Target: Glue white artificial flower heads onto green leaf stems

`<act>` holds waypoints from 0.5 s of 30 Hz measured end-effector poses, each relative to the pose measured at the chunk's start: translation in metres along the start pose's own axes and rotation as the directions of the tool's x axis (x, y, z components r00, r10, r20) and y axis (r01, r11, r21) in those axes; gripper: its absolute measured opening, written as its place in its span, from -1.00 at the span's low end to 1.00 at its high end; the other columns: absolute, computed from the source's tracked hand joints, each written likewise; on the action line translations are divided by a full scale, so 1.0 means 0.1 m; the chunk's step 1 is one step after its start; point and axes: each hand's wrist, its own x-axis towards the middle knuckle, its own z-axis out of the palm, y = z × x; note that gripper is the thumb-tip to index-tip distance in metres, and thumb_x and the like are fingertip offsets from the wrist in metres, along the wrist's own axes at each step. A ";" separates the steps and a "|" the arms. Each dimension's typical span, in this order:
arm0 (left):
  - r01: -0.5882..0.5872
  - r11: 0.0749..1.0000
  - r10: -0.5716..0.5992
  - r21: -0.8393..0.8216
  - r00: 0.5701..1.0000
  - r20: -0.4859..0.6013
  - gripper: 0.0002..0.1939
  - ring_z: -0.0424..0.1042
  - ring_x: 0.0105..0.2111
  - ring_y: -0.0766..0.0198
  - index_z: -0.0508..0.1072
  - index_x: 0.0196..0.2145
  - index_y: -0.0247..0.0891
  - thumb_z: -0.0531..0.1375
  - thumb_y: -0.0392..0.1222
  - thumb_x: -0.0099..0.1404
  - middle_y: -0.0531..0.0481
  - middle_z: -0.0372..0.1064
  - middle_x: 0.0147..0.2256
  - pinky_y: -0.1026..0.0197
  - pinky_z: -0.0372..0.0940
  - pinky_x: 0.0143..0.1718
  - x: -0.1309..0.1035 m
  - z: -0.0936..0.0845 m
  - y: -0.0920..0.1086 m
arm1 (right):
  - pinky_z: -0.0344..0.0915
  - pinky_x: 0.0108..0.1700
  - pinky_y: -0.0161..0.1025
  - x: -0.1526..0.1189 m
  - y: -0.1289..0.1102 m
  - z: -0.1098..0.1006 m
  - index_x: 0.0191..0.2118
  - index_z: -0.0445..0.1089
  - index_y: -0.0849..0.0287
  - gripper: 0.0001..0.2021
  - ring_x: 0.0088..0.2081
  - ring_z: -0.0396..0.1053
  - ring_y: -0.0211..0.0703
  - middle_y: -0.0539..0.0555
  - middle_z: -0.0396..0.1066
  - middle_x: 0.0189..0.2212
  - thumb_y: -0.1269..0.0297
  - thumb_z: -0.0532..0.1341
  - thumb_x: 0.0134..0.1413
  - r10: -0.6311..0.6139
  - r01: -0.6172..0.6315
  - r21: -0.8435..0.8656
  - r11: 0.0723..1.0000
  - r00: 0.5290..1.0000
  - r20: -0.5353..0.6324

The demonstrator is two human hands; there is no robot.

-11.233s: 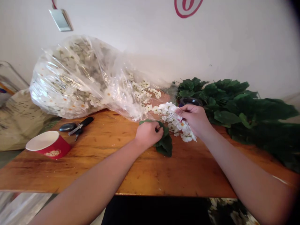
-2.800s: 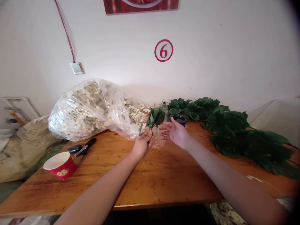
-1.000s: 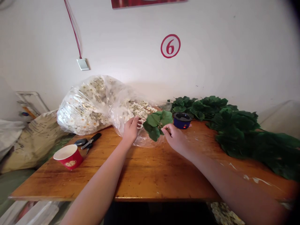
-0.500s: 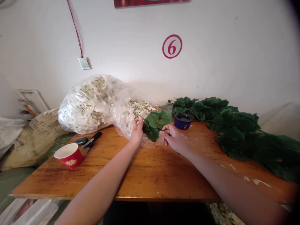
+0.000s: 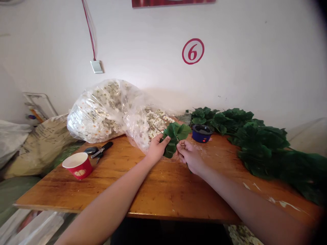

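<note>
Between my hands, over the table, is an artificial leaf sprig (image 5: 177, 132) with broad green leaves. My left hand (image 5: 156, 148) is closed on its left side, thumb lying on a leaf. My right hand (image 5: 189, 153) pinches the stem at the right, just below the leaves, and a bit of stem shows under the palm. Behind my right hand stands a small blue pot (image 5: 201, 135) with a dark inside and a red light on its front. Just beyond my left hand, white flowers (image 5: 157, 119) on thin stems spill from the mouth of a clear plastic bag (image 5: 95, 117).
A long heap of green leaves (image 5: 265, 143) covers the table's right side. At the left are a red paper cup (image 5: 83, 172), a dark rounded object (image 5: 91, 150) and a black-handled tool (image 5: 104, 148). The wooden table (image 5: 163, 194) meets a white wall. Sacks (image 5: 43, 146) lie beyond its left edge.
The view has shifted slightly. My left hand has moved in over the sprig, its thumb now across a leaf. My right hand keeps its pinch on the stem.
</note>
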 end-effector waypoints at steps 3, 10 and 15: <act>-0.002 0.999 0.003 0.054 1.000 -0.002 -0.57 0.09 -0.59 0.45 0.22 -0.53 -0.27 0.25 0.14 0.13 0.17 0.09 -0.61 0.35 0.03 -0.57 -0.02 0.02 -0.01 | -0.14 -0.68 -0.42 -0.01 0.01 0.03 -0.34 0.13 0.09 -0.69 -0.75 -0.07 -0.46 -0.14 0.32 -0.62 0.04 0.25 0.07 0.044 -0.042 0.061 0.997 0.999 -0.028; -0.050 0.965 0.056 0.258 0.998 -0.017 -0.59 0.11 -0.56 0.40 0.23 -0.53 -0.26 0.20 0.13 0.19 0.14 0.11 -0.59 0.32 0.06 -0.53 -0.06 0.05 -0.03 | -0.07 -0.67 -0.40 -0.02 0.02 0.07 -0.37 0.16 0.09 -0.66 -0.74 -0.03 -0.44 -0.16 0.26 -0.65 0.04 0.32 -0.02 0.037 -0.015 0.158 0.987 0.990 -0.137; -0.349 0.657 0.344 0.668 0.928 0.146 -0.66 0.27 -0.39 0.27 0.27 -0.51 -0.25 0.07 -0.02 0.35 0.01 0.25 -0.48 0.23 0.17 -0.34 -0.10 0.02 0.00 | -0.10 -0.67 -0.39 -0.01 0.01 0.07 -0.39 0.17 0.11 -0.64 -0.74 -0.04 -0.45 -0.17 0.23 -0.66 0.05 0.36 -0.08 0.060 -0.015 0.216 0.976 0.977 -0.206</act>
